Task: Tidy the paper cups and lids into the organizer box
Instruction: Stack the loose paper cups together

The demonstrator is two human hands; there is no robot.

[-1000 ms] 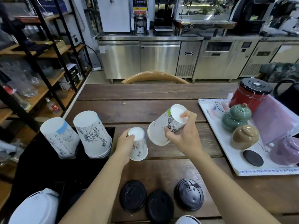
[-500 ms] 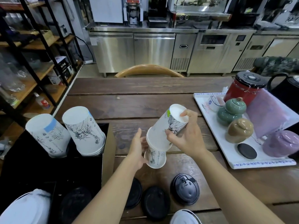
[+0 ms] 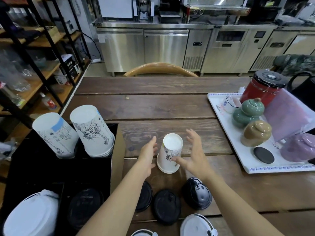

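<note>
Head view: tapered paper cups [image 3: 169, 155], nested.

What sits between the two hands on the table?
In the head view, an upside-down stack of paper cups stands on the table between the open left hand and right hand; the right thumb seems to touch it.

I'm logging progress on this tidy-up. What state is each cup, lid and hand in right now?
Left hand: open, beside the cup stack.
Right hand: open, thumb at the cup stack.
Cup stack: upside down, nested, on the table.
Two cup stacks: upside down, in the organizer box.
Black lids: loose on the table.
</note>
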